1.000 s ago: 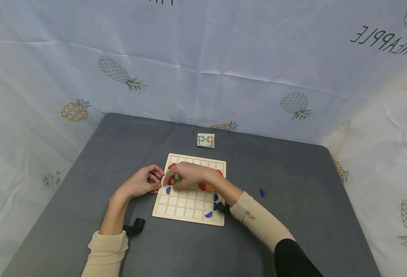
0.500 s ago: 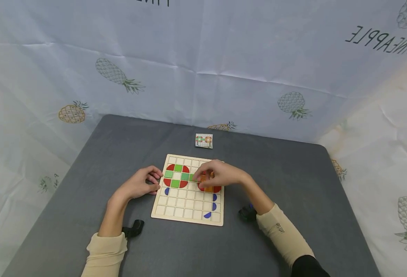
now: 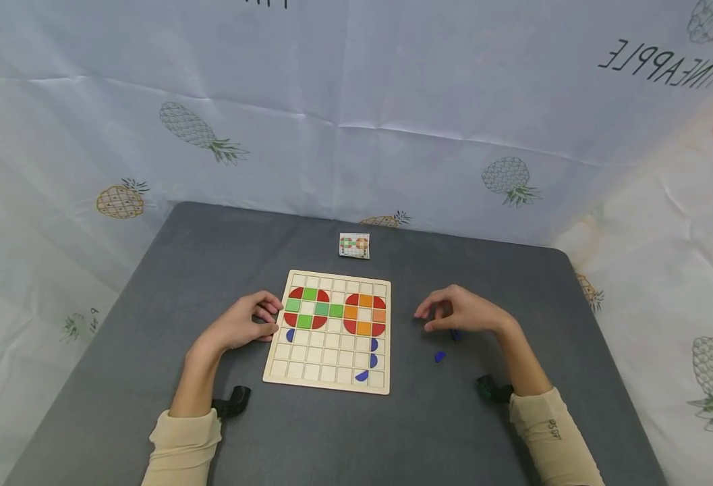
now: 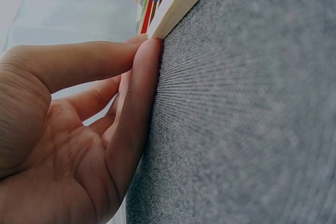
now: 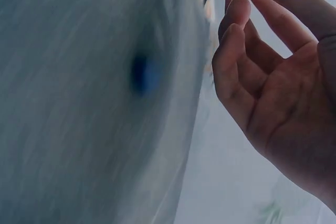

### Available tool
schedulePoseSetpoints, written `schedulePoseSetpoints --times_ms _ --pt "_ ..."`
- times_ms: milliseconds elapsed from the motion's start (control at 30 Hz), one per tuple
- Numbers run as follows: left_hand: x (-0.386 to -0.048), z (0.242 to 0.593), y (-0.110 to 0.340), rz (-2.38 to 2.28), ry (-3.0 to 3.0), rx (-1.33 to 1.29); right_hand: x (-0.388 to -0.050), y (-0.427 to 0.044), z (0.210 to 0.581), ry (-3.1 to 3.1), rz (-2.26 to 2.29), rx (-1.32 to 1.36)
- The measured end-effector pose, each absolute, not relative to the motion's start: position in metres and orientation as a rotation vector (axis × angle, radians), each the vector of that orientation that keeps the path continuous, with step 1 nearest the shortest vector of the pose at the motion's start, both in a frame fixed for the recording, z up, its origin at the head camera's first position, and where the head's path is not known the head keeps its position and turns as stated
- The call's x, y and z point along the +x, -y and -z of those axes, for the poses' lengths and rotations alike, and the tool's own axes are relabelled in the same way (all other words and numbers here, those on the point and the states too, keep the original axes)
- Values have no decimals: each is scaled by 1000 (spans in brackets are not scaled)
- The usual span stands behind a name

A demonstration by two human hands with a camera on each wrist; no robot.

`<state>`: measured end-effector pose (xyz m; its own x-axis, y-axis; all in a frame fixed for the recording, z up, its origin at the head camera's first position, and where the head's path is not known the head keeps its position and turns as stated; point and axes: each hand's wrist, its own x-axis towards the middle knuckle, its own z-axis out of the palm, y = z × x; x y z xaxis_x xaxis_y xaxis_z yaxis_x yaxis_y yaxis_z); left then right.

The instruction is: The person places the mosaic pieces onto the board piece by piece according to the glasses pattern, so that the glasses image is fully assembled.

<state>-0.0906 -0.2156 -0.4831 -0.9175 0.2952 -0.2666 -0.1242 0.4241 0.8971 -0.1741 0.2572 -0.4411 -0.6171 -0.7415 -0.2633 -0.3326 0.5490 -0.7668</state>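
A square wooden grid board point(image 3: 311, 372) lies on the table, bearing two rings of red quarter-round and coloured square tiles. The left ring has green squares point(image 3: 309, 294), the right one orange squares point(image 3: 365, 300); a green square point(image 3: 336, 310) links them. Several blue half-round tiles point(image 3: 374, 345) sit lower on the board. My left hand point(image 3: 241, 322) touches the board's left edge with its thumb and fingertips. Right of the board, my right hand point(image 3: 465, 310) hovers with loosely bent fingers, holding nothing visible. Two loose blue tiles point(image 3: 440, 356) lie under and near it.
A small printed pattern card point(image 3: 354, 246) lies behind the board, showing similar coloured rings. The dark grey table point(image 3: 320, 439) meets a pale curtain point(image 3: 307, 162) with pineapple prints at its back. Black straps with devices point(image 3: 235, 403) sit on both wrists.
My right hand has moved off the board to the right, uncovering both tile rings and passing over the loose blue tiles. The left hand stays at the board's edge.
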Motion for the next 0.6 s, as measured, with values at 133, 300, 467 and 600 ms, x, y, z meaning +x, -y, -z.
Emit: schedulePoseSetpoints --times_ms 133,300,467,600 --pt "-90 483 216 -1504 -2296 155 -174 -286 447 -2228 921 -767" --pt "-90 482 215 -1508 -2300 157 -171 -311 456 -2249 908 -724" --pt "-90 483 214 -1510 -2302 158 -168 -321 462 -2264 888 -723" --pt "-90 483 215 -1512 -2304 168 -167 -324 466 -2279 904 -710"
